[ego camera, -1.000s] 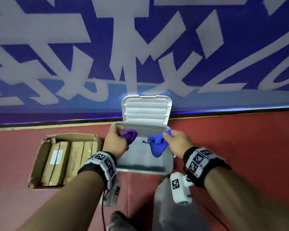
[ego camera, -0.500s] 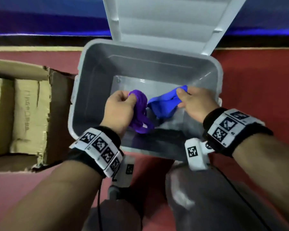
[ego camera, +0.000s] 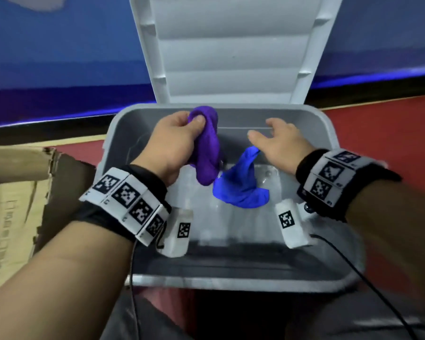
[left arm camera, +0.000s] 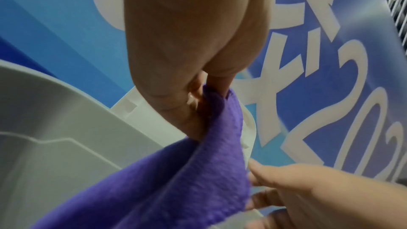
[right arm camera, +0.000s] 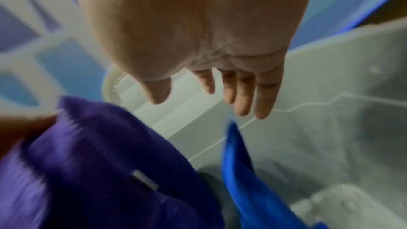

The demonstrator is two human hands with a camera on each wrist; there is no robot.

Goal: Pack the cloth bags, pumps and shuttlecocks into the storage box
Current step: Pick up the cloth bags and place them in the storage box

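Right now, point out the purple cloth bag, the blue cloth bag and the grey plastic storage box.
Purple cloth bag point(ego camera: 206, 153), head view, middle of the hanging fabric.
Blue cloth bag point(ego camera: 241, 190), head view, its crumpled lower body.
Grey plastic storage box point(ego camera: 329, 133), head view, right inner wall.

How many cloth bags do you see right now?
2. A purple bag hangs from the left hand over the box; a blue bag sits inside it, below the open right hand. None seem hidden.

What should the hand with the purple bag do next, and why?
Probably open the fingers and let go. The left hand grips the purple cloth bag inside the open storage box, hanging just above the floor. The right hand is open above the blue cloth bag lying inside.
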